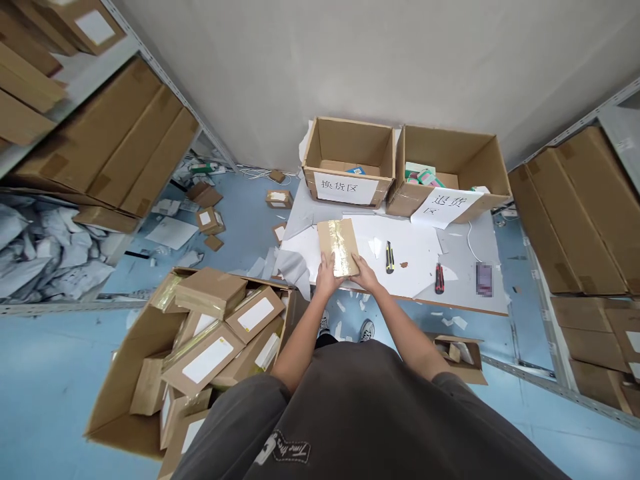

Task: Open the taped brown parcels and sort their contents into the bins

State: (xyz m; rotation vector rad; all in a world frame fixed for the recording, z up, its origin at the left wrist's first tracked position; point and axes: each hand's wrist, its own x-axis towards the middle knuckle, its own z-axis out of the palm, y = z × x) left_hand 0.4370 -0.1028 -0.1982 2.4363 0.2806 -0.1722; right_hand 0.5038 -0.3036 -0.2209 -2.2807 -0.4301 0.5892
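A small brown cardboard box (339,243) with shiny tape down its middle is held at the near edge of the white table (415,257). My left hand (327,275) grips its lower left corner, and my right hand (365,273) grips the lower right corner. To the right of the box lie a yellow-and-black utility knife (389,257) and, farther right, a red-and-black one (439,279). Two open cartons with handwritten paper labels stand at the table's back: the left carton (311,181) and the right carton (490,201), each with items inside.
A large open carton (107,407) full of taped parcels stands at the left, near my body. Shelves with big boxes (100,143) rise on the left, with more boxes (583,213) on the right. Small boxes (210,220) and paper scraps litter the floor.
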